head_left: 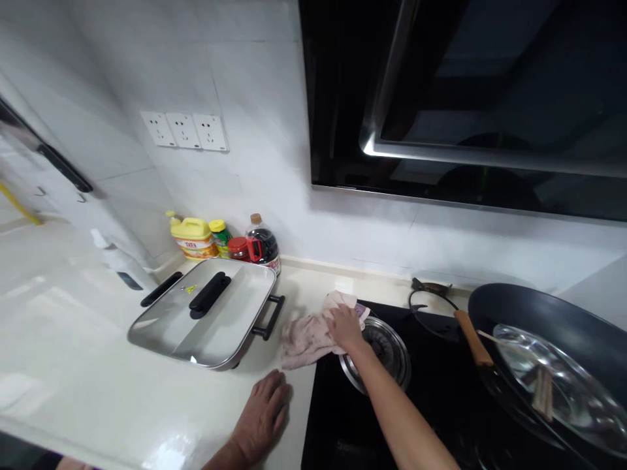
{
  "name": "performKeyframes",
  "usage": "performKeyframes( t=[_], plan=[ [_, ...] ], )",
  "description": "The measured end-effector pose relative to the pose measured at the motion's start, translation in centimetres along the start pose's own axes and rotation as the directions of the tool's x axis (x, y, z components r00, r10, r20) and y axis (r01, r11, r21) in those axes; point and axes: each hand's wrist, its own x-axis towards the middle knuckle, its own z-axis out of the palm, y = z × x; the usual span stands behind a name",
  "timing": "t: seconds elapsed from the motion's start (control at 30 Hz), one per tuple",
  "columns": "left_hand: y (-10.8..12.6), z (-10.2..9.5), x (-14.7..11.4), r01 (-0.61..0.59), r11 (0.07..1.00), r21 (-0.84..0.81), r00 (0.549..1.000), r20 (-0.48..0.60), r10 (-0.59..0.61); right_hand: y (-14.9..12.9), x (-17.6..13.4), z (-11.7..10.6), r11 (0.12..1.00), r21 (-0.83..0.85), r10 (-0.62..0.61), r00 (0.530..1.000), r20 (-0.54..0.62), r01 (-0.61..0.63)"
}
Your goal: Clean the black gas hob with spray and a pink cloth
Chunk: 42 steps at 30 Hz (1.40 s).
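Observation:
My right hand (347,328) presses on a pale pink cloth (308,336), its fingers gripping the fabric. The cloth is bunched across the left edge of the black cooktop (328,418), partly on the light counter (206,405) and against the round metal burner (392,352). My right forearm crosses over the burner and hides part of it. Lower left of the cloth, my left hand (264,411) rests on the counter beside the cooktop, fingers loosely bent and holding nothing. Left of the cloth stands a rectangular electric pan (264,320) with a glass lid (171,326).
A dark wok (533,307) with a wooden handle (473,336) sits at right, a shiny metal basin (578,398) inside it. Along the wall stand a yellow jug (193,236), a green container (220,236), a red-lidded jar (239,248) and a dark bottle (264,243). A black range hood (465,98) hangs above.

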Motion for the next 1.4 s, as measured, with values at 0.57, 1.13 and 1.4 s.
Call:
performKeyframes(
  t=[0.57,1.13,1.4],
  plan=[
    [-1.0,1.5,-1.3,0.08,0.995,-0.062,0.997,0.004,-0.079,-4.6,-11.1,6.7,0.997,-0.016,0.072,0.996,-0.045,-0.073],
    [-1.0,1.2,-0.3,0.031,0.999,-0.027,0.999,0.008,-0.031,2.0,-20.6,9.0,0.999,-0.052,-0.021,0.978,-0.207,0.011],
    [-1.7,1.7,-0.3,-0.009,1.0,0.011,0.998,-0.055,0.009,-2.2,-11.2,4.8,0.997,0.055,0.055,0.998,0.027,-0.056]
  ],
)
